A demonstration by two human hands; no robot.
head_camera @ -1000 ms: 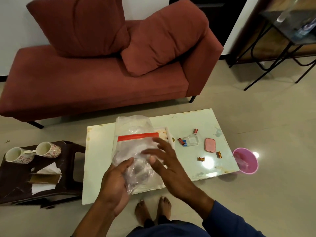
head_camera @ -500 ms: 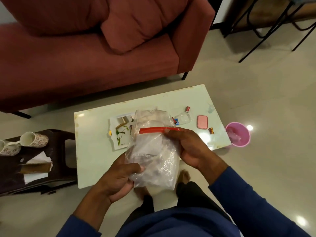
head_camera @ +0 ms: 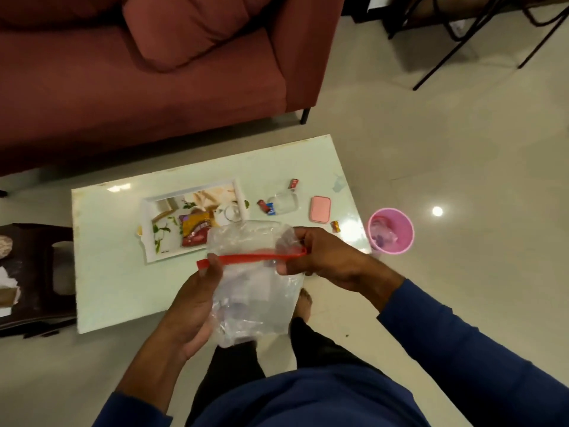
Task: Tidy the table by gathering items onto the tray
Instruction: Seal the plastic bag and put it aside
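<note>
A clear plastic zip bag (head_camera: 252, 291) with a red seal strip hangs in front of me over the near edge of the pale green table (head_camera: 107, 272). My left hand (head_camera: 197, 300) grips the bag's left side, thumb on the strip. My right hand (head_camera: 323, 257) pinches the strip's right end. Behind the bag lies the white patterned tray (head_camera: 163, 217) holding a red and yellow snack packet (head_camera: 194, 231). Right of the tray sit a clear small box (head_camera: 283, 203), wrapped candies (head_camera: 266, 207), and a pink case (head_camera: 320, 208).
A red sofa (head_camera: 154, 87) stands behind the table. A pink bin (head_camera: 391, 231) sits on the floor at the table's right end. A dark side table (head_camera: 37, 272) is at the left. Black metal furniture legs (head_camera: 462, 41) stand at the back right. My feet are below the bag.
The bag has come down from over the tray toward me. My right hand took the red strip's right end and my left hand moved up to the left end. The view tilted down.
</note>
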